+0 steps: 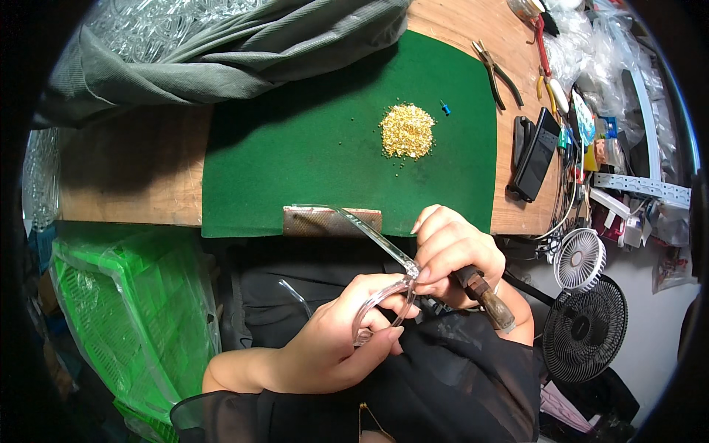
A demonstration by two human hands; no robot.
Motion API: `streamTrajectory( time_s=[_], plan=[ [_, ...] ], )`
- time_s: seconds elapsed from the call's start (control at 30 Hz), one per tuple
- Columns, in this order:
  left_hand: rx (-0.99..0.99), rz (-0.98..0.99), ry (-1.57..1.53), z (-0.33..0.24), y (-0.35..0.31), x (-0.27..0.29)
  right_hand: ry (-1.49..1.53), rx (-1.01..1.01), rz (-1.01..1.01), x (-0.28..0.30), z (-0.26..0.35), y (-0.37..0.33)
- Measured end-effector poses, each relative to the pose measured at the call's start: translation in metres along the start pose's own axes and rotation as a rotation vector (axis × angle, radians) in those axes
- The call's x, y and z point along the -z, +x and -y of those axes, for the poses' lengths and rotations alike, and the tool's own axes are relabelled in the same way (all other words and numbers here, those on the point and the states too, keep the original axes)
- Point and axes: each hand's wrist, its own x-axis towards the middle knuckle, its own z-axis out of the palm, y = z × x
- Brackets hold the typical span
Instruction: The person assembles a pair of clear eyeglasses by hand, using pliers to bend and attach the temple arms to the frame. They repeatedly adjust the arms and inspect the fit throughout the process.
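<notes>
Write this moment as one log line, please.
left hand: holds clear glasses frame | right hand: grips wooden-handled tool, touches frame | green mat: bears golden pile

The left fingers [369, 353] cover part of the clear frame [408, 264]; the right fingers [456, 255] hide much of the brown handle [493, 303]. The grey cloth [244, 70], cut off at the far edge, covers some of the clear pile [151, 33]. The yellow grains [408, 133] are too small to tell apart.
</notes>
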Motion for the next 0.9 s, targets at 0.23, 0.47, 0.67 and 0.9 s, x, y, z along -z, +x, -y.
streamTrajectory(
  time_s=[0.23, 0.47, 0.67, 0.9],
  plan=[
    [0.003, -0.029, -0.101, 0.004, 0.0, -0.002, -0.017, 0.034, 0.014, 0.002, -0.001, 0.0],
    [0.142, -0.042, -0.325, -0.003, -0.002, 0.002, -0.127, 0.015, 0.002, 0.002, 0.007, 0.001],
    [0.117, -0.056, -0.074, -0.006, -0.006, 0.004, -0.525, -0.226, 0.201, 0.016, 0.023, -0.012],
    [0.164, -0.067, -0.137, -0.002, -0.009, 0.0, -0.399, -0.435, 0.358, 0.009, 0.025, -0.024]
  ],
)
